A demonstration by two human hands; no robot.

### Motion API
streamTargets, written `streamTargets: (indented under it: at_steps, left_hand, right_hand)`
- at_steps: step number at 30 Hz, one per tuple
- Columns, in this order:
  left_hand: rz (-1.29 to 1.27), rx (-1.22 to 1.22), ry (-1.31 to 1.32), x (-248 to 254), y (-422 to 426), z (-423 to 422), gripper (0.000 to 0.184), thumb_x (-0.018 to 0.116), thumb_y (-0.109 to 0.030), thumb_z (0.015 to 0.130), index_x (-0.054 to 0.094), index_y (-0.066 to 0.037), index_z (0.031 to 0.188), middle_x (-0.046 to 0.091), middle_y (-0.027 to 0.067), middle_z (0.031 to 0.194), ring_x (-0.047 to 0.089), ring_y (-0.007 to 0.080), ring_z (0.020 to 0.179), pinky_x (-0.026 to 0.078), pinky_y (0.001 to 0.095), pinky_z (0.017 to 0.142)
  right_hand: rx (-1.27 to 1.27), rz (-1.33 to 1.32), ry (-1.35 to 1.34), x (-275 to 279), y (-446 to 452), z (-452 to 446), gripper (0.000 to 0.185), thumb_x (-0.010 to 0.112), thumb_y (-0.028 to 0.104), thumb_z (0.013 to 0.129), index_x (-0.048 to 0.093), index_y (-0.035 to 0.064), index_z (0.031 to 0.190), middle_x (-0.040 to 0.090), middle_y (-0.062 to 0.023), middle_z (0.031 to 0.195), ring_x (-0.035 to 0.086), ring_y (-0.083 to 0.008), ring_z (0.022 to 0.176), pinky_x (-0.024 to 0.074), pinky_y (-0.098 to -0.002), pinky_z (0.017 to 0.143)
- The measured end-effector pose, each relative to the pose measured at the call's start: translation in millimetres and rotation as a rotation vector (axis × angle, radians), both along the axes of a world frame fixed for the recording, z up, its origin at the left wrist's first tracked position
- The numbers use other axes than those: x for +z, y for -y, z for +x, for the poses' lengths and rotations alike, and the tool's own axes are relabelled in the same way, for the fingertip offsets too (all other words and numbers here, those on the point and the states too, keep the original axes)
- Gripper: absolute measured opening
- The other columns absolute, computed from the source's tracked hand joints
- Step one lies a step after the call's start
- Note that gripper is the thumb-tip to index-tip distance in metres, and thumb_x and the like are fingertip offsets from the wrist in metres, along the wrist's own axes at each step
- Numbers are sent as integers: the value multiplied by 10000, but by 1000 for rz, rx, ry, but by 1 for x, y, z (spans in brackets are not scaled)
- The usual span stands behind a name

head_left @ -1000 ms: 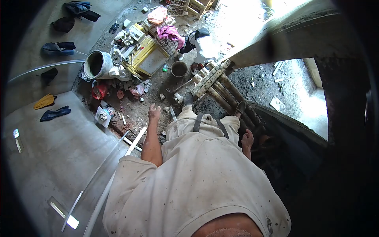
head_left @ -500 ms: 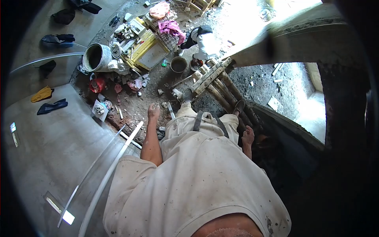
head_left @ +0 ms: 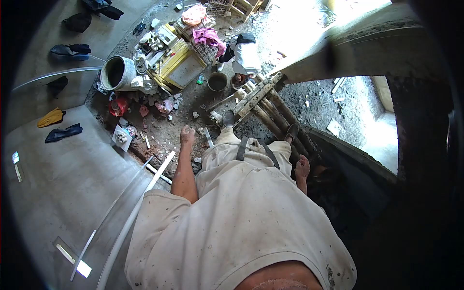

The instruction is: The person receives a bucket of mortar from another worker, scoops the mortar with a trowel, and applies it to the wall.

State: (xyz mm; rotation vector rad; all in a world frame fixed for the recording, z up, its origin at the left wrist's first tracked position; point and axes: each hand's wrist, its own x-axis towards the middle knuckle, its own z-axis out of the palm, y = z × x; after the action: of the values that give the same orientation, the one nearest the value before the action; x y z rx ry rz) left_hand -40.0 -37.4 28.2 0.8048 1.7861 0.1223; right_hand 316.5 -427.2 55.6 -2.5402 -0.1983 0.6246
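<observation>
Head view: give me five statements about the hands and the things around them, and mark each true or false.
1. Both the left hand and the right hand are bare. True.
2. The white pipe is to the left of the body. True.
3. The left hand grips the white pipe. False: the pipe's end is apart from that hand.
4. The pink cloth appears above the left hand in the picture. True.
5. The yellow cloth is beside the right hand. False: it is far over on the left side.
</observation>
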Motion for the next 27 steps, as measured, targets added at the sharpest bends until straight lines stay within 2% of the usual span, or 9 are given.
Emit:
streamTargets:
  at_steps: [1,3,7,9,16,18,19,21,27]
  left_hand:
    - [1,0,0,-3,1,-1,490,553,-196,824,380,-118,1276,475,172,1227,502,262,1067,412,356,868]
    - [42,-17,47,-13,2,-4,498,554,-193,822,375,-103,1277,461,165,1243,492,263,1080,408,358,872]
    - [100,-104,-7,-14,4,-5,497,556,-188,818,380,-91,1272,468,161,1234,492,267,1078,409,359,873]
    - [106,-106,-7,-10,4,-2,487,559,-184,812,395,-93,1262,476,159,1224,499,269,1062,414,357,868]
    - [117,-149,-34,-5,2,3,494,574,-188,798,404,-86,1250,465,204,1219,506,275,1054,417,353,865]
    - [127,-104,-5,0,4,5,497,576,-196,796,404,-81,1248,464,222,1211,516,276,1039,417,351,862]
    - [126,-106,-6,0,5,5,497,576,-196,796,404,-81,1248,464,222,1211,516,276,1039,417,351,862]
    - [138,-127,7,-4,6,3,496,570,-194,801,398,-79,1252,460,217,1220,511,278,1053,416,349,865]
    - [89,-90,36,5,5,8,507,554,-172,816,366,-53,1272,429,220,1255,471,285,1117,397,350,894]
  right_hand:
    - [0,1,0,3,-1,0,391,503,39,729,544,121,1109,560,-57,901,552,-134,651,484,-255,471]
    - [-122,-40,-105,26,-18,-5,367,513,68,723,568,123,1082,602,-102,947,574,-210,883,447,-333,804]
    - [-106,-25,-118,6,-4,0,366,511,66,722,570,122,1079,602,-102,950,574,-211,888,446,-329,809]
    - [4,51,16,-12,8,1,392,496,6,720,550,123,1091,557,-45,870,527,-104,606,465,-239,449]
    - [9,60,34,-17,15,-1,395,486,-5,719,550,123,1088,557,-41,839,510,-95,560,445,-231,421]
    - [-95,-18,-110,0,6,-4,356,527,67,733,562,133,1081,599,-106,958,580,-221,880,454,-331,794]
    - [-96,-18,-110,1,4,-6,356,527,67,733,562,133,1081,599,-106,958,580,-221,880,454,-331,794]
    - [-15,100,29,-14,13,-8,386,478,-15,709,547,88,1075,531,-14,741,466,-77,504,414,-222,397]
    - [-7,101,46,-23,21,-10,390,476,-16,701,546,80,1072,515,0,717,453,-71,500,400,-224,392]
